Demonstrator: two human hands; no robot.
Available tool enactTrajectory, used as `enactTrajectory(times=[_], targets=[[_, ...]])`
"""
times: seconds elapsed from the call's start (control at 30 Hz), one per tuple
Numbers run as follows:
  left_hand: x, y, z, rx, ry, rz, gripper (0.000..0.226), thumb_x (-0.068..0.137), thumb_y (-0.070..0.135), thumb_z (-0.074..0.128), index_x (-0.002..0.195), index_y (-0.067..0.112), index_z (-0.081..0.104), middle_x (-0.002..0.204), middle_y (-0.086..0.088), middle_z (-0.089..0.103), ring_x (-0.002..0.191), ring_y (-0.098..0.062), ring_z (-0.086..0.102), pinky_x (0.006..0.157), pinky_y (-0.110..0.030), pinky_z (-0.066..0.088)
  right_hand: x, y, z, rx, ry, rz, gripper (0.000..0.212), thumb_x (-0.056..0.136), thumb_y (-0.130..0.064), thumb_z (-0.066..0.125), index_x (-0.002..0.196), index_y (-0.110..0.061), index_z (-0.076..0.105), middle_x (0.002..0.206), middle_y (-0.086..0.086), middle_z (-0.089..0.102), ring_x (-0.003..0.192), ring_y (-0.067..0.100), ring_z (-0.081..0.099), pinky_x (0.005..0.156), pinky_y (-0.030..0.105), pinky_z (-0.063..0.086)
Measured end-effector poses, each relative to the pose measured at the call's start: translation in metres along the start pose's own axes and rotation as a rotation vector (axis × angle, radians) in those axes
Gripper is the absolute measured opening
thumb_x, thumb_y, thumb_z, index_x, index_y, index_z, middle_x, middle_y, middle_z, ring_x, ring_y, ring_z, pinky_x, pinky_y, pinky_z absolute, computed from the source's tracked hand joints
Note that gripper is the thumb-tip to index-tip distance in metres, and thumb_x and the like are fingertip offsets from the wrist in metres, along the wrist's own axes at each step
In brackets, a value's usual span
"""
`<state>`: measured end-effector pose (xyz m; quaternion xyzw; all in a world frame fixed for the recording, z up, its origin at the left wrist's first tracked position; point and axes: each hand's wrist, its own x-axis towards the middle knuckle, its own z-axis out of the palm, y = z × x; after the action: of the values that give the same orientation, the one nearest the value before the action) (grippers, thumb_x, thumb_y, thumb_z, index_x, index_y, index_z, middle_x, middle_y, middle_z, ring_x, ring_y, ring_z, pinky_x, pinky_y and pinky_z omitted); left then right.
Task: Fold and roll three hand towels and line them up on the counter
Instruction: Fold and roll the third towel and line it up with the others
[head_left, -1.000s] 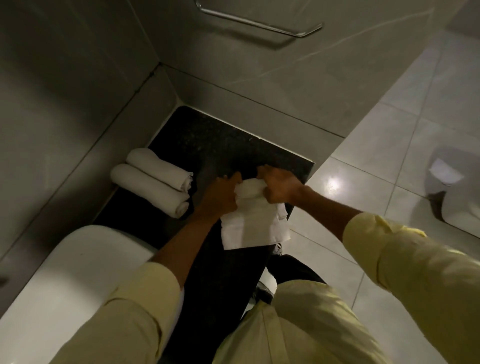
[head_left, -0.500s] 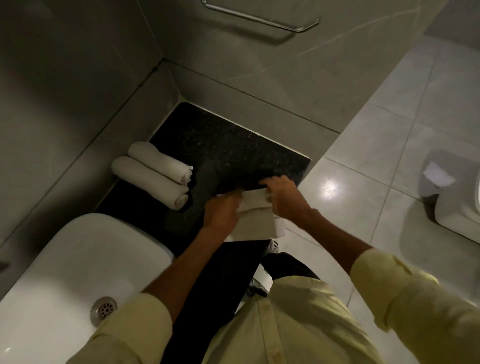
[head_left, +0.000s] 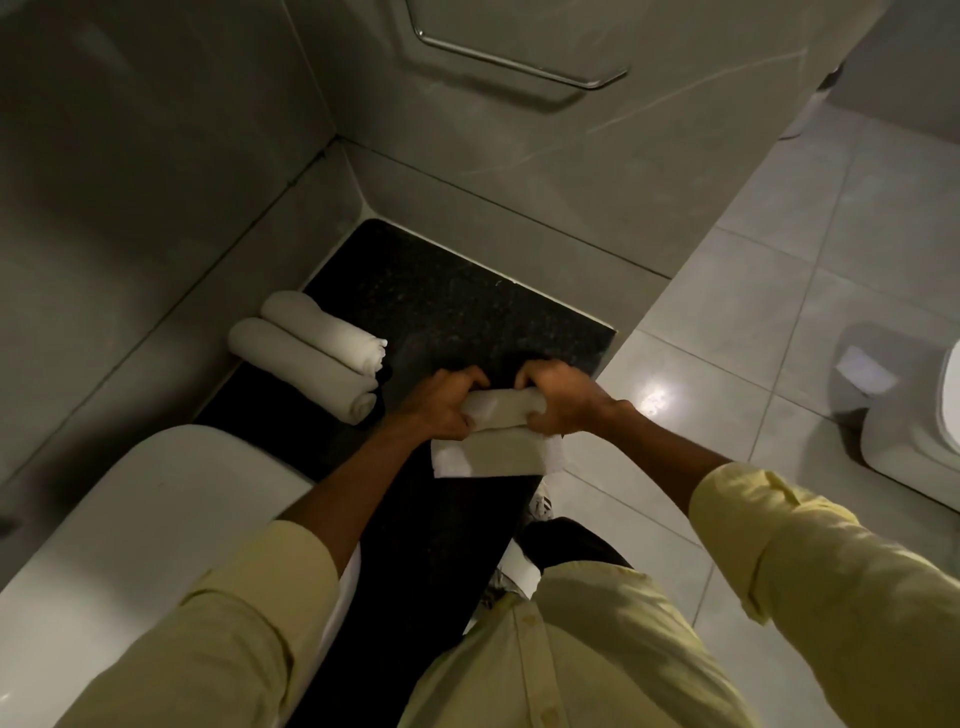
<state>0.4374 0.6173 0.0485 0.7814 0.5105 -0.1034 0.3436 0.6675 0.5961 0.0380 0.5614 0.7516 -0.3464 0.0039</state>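
Note:
Two rolled white hand towels lie side by side against the left wall on the black counter. A third white towel lies at the counter's near right edge, its far part wound into a roll and a flat strip left toward me. My left hand grips the roll's left end. My right hand grips its right end.
A white basin sits at the counter's near left. Grey tiled walls close the back and left, with a metal rail on the back wall. Tiled floor lies to the right, with a white toilet at the far right.
The towel's flat part has become shorter as both hands wind the roll toward me. The two finished rolls have not moved.

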Motion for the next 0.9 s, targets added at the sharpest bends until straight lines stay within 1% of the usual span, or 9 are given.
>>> enactTrajectory(times=[0.1,0.2,0.27,0.4,0.5,0.6,0.67,0.77,0.9], targets=[[-0.006,0.003,-0.002,0.068,0.197,0.045,0.069,0.071,0.014,0.069,0.135,0.031,0.049,0.127,-0.005,0.059,0.115,-0.03,0.055,0.096,-0.04,0.046,0.003,-0.009,-0.003,-0.123,0.15,-0.01,0.045,0.07,-0.034,0.074,0.109,-0.027,0.053,0.115,0.002,0.055,0.109,0.021,0.049,0.094,0.041,0.043],[-0.009,-0.001,0.008,0.072,0.417,0.123,0.063,0.071,0.003,0.064,0.131,0.019,0.058,0.127,-0.009,0.063,0.112,-0.034,0.059,0.094,-0.043,0.051,0.004,-0.018,0.009,-0.231,0.256,0.008,0.049,0.073,-0.029,0.075,0.118,-0.025,0.053,0.124,0.004,0.053,0.117,0.025,0.047,0.103,0.047,0.038],[-0.014,-0.002,0.023,0.11,0.463,0.138,0.058,0.07,0.0,0.058,0.127,0.011,0.06,0.128,-0.013,0.063,0.112,-0.037,0.06,0.097,-0.047,0.049,-0.006,-0.019,0.029,-0.301,0.302,0.025,0.05,0.076,-0.029,0.075,0.121,-0.024,0.054,0.126,0.004,0.054,0.117,0.025,0.048,0.102,0.046,0.039],[-0.035,0.0,0.059,0.299,0.394,0.124,0.063,0.074,0.005,0.063,0.136,0.008,0.05,0.146,-0.015,0.047,0.135,-0.04,0.043,0.115,-0.06,0.027,-0.044,-0.01,0.07,-0.319,0.378,-0.037,0.055,0.078,-0.031,0.077,0.129,-0.021,0.057,0.135,0.004,0.056,0.122,0.027,0.049,0.104,0.044,0.041],[-0.048,-0.003,0.075,0.295,0.444,0.135,0.052,0.075,0.004,0.065,0.127,0.009,0.06,0.138,-0.013,0.057,0.127,-0.036,0.053,0.109,-0.06,0.036,-0.061,-0.006,0.08,-0.287,0.392,-0.107,0.046,0.083,-0.027,0.075,0.126,-0.022,0.063,0.134,0.001,0.06,0.124,0.026,0.051,0.104,0.042,0.041],[-0.047,-0.002,0.059,0.139,0.49,0.143,0.041,0.068,-0.002,0.069,0.106,0.013,0.073,0.11,-0.01,0.073,0.1,-0.033,0.069,0.091,-0.048,0.053,-0.053,-0.01,0.071,-0.163,0.406,-0.101,0.035,0.088,-0.027,0.07,0.122,-0.026,0.063,0.118,0.0,0.067,0.106,0.023,0.059,0.094,0.038,0.048],[-0.042,0.008,0.03,0.05,0.381,0.067,0.041,0.075,0.006,0.068,0.115,0.015,0.069,0.113,-0.011,0.071,0.105,-0.035,0.066,0.093,-0.044,0.05,-0.038,-0.016,0.055,-0.053,0.38,-0.025,0.035,0.088,-0.03,0.066,0.123,-0.029,0.061,0.112,-0.002,0.069,0.097,0.018,0.06,0.09,0.038,0.051],[-0.019,0.017,0.001,0.211,0.131,-0.02,0.075,0.073,0.02,0.078,0.139,0.029,0.045,0.14,-0.007,0.049,0.128,-0.034,0.045,0.106,-0.046,0.039,-0.014,-0.012,0.026,-0.114,0.228,-0.013,0.038,0.079,-0.03,0.074,0.116,-0.027,0.067,0.117,0.0,0.062,0.104,0.022,0.052,0.091,0.042,0.048],[0.007,-0.003,-0.006,0.036,-0.161,0.029,0.08,0.061,0.025,0.084,0.128,0.031,0.041,0.129,-0.004,0.051,0.116,-0.027,0.053,0.093,-0.043,0.049,0.013,0.001,0.004,-0.07,-0.093,-0.087,0.044,0.069,-0.033,0.081,0.107,-0.032,0.058,0.135,0.001,0.048,0.124,0.023,0.045,0.105,0.041,0.042]])
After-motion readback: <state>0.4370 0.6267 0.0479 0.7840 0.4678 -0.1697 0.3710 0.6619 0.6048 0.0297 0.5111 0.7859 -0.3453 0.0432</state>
